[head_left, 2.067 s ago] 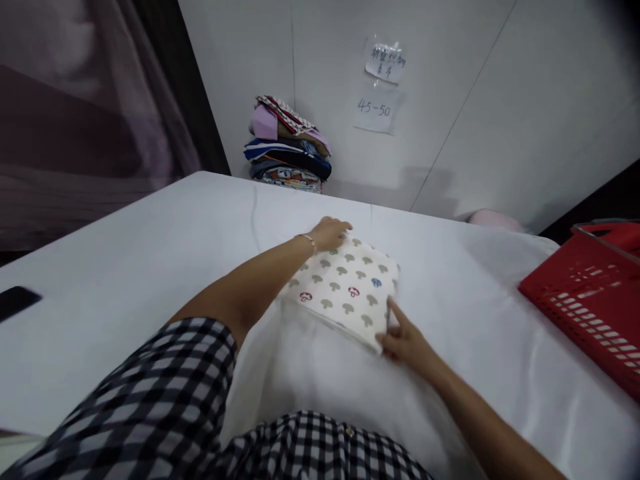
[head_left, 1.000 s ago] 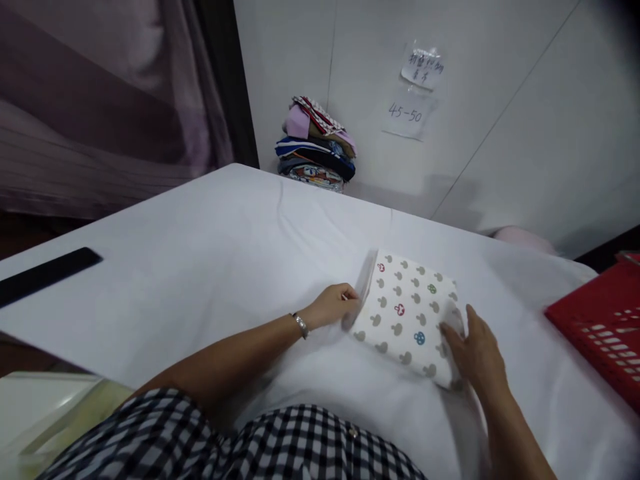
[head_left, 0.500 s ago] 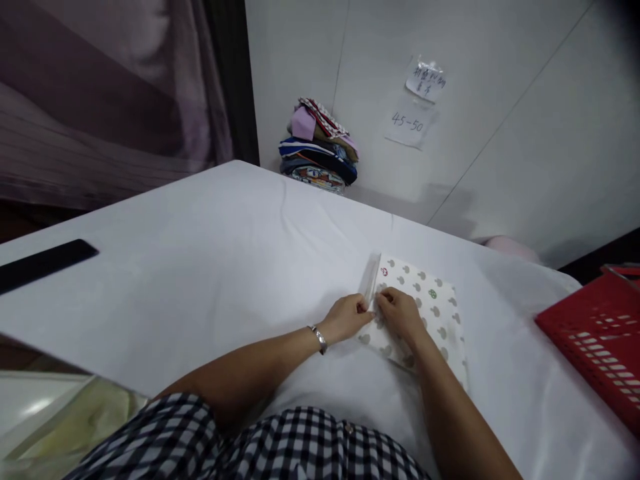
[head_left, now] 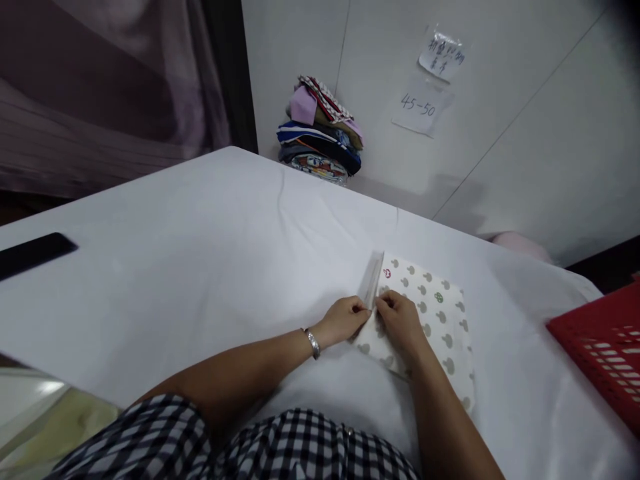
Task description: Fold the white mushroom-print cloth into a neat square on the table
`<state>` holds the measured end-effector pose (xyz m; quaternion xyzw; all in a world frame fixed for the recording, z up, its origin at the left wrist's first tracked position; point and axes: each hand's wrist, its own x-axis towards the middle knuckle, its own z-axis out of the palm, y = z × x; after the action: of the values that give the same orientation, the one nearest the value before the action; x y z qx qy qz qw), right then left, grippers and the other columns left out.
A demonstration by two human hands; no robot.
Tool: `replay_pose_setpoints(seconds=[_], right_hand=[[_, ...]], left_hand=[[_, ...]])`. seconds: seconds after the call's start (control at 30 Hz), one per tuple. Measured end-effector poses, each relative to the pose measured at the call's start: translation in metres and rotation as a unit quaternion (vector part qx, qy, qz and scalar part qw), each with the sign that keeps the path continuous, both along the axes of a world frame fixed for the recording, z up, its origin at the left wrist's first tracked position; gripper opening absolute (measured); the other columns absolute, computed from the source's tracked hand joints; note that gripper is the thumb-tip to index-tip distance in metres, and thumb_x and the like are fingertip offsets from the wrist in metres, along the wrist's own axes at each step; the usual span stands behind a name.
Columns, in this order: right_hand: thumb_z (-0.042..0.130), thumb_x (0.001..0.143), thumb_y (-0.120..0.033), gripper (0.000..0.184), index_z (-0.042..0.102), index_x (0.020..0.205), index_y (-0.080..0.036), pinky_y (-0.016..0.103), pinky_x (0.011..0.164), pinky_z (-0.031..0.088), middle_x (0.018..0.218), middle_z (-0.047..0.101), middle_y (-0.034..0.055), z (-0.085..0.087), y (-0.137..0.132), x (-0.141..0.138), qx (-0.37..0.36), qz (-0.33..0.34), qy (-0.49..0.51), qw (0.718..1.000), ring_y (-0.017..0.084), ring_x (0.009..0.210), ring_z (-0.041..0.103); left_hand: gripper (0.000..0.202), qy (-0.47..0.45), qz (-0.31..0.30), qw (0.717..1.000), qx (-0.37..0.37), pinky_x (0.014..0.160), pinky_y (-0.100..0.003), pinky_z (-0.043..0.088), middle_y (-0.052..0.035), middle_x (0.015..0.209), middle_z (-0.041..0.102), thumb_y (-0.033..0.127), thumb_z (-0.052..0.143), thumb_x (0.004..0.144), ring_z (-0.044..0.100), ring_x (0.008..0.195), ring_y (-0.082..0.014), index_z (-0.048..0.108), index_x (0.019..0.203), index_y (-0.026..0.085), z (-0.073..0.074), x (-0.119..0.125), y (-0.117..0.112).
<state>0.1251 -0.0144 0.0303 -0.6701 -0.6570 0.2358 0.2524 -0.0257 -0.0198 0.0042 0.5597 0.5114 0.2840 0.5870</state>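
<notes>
A folded white cloth with a mushroom print (head_left: 440,320) lies flat on the white table (head_left: 200,253). My left hand (head_left: 344,319), with a silver bracelet on its wrist, pinches the cloth's left edge, fingers closed. My right hand (head_left: 400,321) rests on the cloth right beside it, its fingers curled onto the same left edge. The two hands almost touch. A narrow strip of the cloth's underside shows along that edge.
A stack of folded colourful clothes (head_left: 320,139) sits at the table's far edge against the wall. A red plastic basket (head_left: 605,347) stands at the right. A black flat object (head_left: 31,253) lies at the left edge. Paper notes (head_left: 425,100) hang on the wall.
My right hand moved from the cloth's right side across to its left edge, meeting the left hand. The cloth, turned earlier, has stayed in place over the last half second.
</notes>
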Motion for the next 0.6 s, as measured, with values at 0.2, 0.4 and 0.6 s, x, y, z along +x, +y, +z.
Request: replay_pose_setpoints(seconds=[0.2, 0.4, 0.6], right_hand=[[0.047, 0.079, -0.035, 0.022, 0.058, 0.066, -0.02, 0.024, 0.052, 0.035, 0.056, 0.059, -0.0008, 0.0, -0.001, 0.0, -0.021, 0.002, 0.019, 1.0, 0.014, 0.053, 0.052], [0.052, 0.077, -0.042, 0.025, 0.056, 0.065, -0.021, 0.025, 0.054, 0.036, 0.061, 0.061, 0.0013, 0.007, -0.001, -0.003, -0.039, 0.028, -0.058, 0.997, 0.015, 0.058, 0.055], [0.049, 0.074, -0.03, 0.014, 0.055, 0.065, -0.021, 0.024, 0.051, 0.035, 0.055, 0.058, -0.0012, 0.009, -0.003, 0.004, -0.06, 0.021, -0.034, 0.997, 0.014, 0.052, 0.052]], left_hand=[[0.024, 0.024, -0.04, 0.997, 0.058, 0.048, -0.021, 0.031, 0.0042, 0.057, 0.047, 0.038, 0.048, 0.079, 0.042, 0.052, -0.0092, 0.054, 0.07, 0.017, 0.004, -0.003, -0.004], [0.024, 0.064, -0.07, 0.98, 0.176, 0.052, -0.023, 0.03, 0.0034, 0.059, 0.047, 0.032, 0.048, 0.08, 0.041, 0.057, -0.0105, 0.051, 0.061, 0.018, 0.009, -0.007, -0.011], [0.037, 0.066, -0.094, 0.979, 0.171, 0.05, -0.024, 0.026, 0.0037, 0.05, 0.041, 0.038, 0.043, 0.084, 0.037, 0.051, -0.0099, 0.045, 0.052, 0.018, 0.007, -0.008, -0.01]])
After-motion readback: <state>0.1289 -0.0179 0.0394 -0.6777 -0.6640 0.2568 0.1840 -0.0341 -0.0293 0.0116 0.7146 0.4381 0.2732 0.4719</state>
